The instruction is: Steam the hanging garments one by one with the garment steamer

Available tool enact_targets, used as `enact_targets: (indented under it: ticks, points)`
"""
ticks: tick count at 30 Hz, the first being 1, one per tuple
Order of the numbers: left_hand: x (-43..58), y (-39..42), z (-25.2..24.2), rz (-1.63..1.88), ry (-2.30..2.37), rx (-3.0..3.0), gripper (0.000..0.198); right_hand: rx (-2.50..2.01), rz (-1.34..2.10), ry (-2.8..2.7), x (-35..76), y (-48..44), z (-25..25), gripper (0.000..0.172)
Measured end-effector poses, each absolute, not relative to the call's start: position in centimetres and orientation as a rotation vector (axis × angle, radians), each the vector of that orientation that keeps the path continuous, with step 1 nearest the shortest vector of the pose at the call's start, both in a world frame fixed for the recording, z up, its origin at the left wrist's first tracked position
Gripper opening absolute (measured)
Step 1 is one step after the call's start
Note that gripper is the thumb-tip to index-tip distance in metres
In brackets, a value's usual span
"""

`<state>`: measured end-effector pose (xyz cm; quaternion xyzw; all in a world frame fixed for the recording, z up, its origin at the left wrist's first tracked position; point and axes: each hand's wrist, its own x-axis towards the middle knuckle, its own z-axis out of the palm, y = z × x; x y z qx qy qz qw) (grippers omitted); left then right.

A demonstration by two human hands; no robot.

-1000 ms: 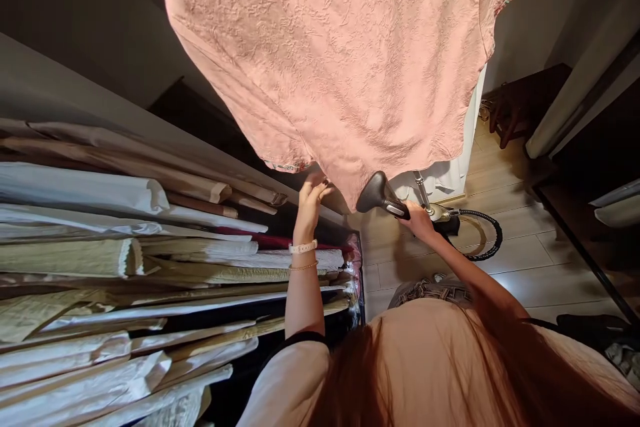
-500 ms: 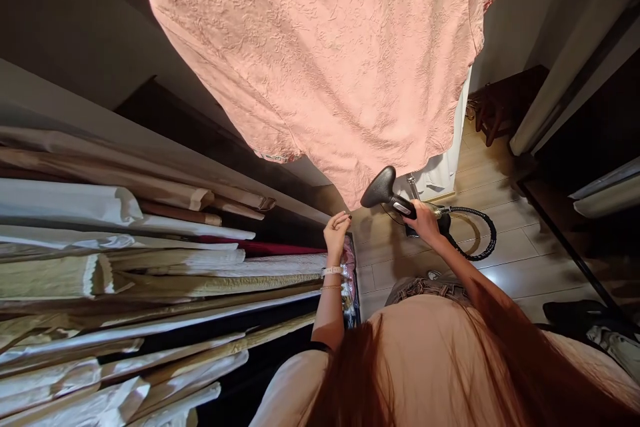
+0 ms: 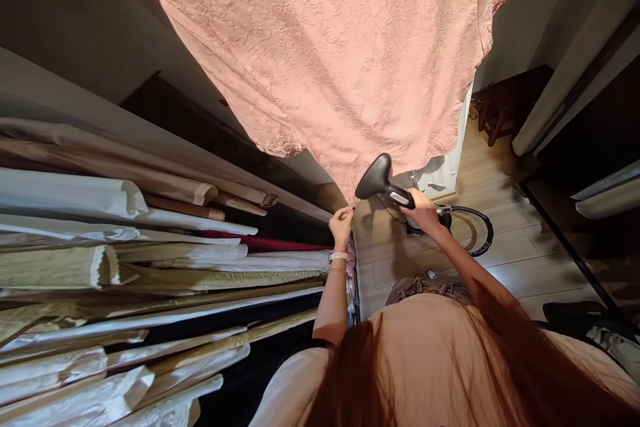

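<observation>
A pink textured garment (image 3: pixel 320 60) hangs in front of me, its lower edge drawn to a point toward my left hand (image 3: pixel 342 223). The fingers of that hand are pinched on the tip of the hem. My right hand (image 3: pixel 421 212) is wrapped around the handle of a black garment steamer head (image 3: pixel 376 177). The broad face of the steamer is turned to the left and lies against or very close to the cloth near the pulled tip. From the handle a black ribbed hose (image 3: pixel 486 230) curves down toward the floor.
Many hanging clothes (image 3: pixel 120 260) crowd the left side. Behind the pink garment's lower right edge shows white cloth (image 3: pixel 443 173). A dark wooden stool (image 3: pixel 500 113) stands at the back right, with a pale curtain (image 3: pixel 565 73) beside it. Below is the tiled floor (image 3: pixel 505 240).
My left hand has moved slightly up and right, and its fingers now meet the hem's tip. The steamer head has shifted a little up and left, closer to the cloth.
</observation>
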<state>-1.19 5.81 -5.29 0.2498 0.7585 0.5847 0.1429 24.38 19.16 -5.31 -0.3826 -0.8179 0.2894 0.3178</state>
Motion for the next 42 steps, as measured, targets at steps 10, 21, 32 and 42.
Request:
enact_targets:
  ticks: [10,21,32,42]
  points:
    - [0.2,2.3,-6.3,1.833,2.330,0.583,0.032,-0.866,0.682,-2.364,23.3,19.0,-2.9,0.034]
    - [1.6,-1.4,-5.7,1.782,2.301,0.671,0.036,-0.734,0.614,-2.578,20.9,18.8,-1.1,0.033]
    - [2.4,-3.5,-3.8,1.702,2.370,0.770,0.023,-0.694,0.611,-2.637,20.6,19.2,-1.9,0.032]
    - [2.7,-5.2,-2.5,1.703,2.420,0.728,0.024,-0.830,0.758,-2.537,19.7,19.4,-3.9,0.036]
